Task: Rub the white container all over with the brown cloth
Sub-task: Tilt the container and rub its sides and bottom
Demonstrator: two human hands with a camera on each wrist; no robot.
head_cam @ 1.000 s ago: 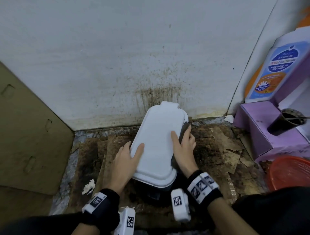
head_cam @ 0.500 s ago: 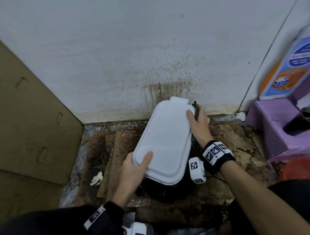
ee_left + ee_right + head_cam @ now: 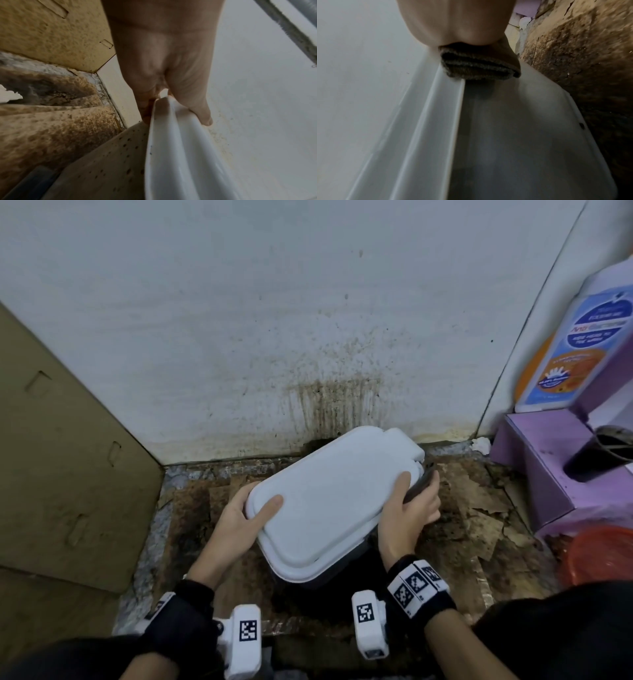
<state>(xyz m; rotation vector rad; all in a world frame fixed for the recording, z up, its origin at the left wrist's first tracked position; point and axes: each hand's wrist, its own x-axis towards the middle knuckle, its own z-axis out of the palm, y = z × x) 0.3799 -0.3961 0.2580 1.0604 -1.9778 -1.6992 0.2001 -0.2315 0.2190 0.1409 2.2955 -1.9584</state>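
The white container (image 3: 329, 494) with its lid on sits tilted on the stained floor by the wall. My left hand (image 3: 246, 508) grips its near-left corner, thumb on the lid and fingers under the rim; the left wrist view shows the rim (image 3: 164, 121) pinched between thumb and fingers. My right hand (image 3: 411, 508) holds the folded brown cloth (image 3: 419, 486) against the container's right side, thumb on the lid. In the right wrist view the cloth (image 3: 479, 65) lies pressed on the side wall (image 3: 522, 135) just under the lid's edge.
A stained white wall (image 3: 308, 337) stands right behind the container. A cardboard sheet (image 3: 61, 457) leans at the left. A purple box (image 3: 548, 467), a soap bottle (image 3: 579, 350) and a red basket (image 3: 599, 556) crowd the right. A white paper scrap (image 3: 8, 96) lies on the floor.
The container has turned so its far end points more to the right. My right hand with the cloth slid back along the right side toward me. My left hand shifted to the near-left corner.
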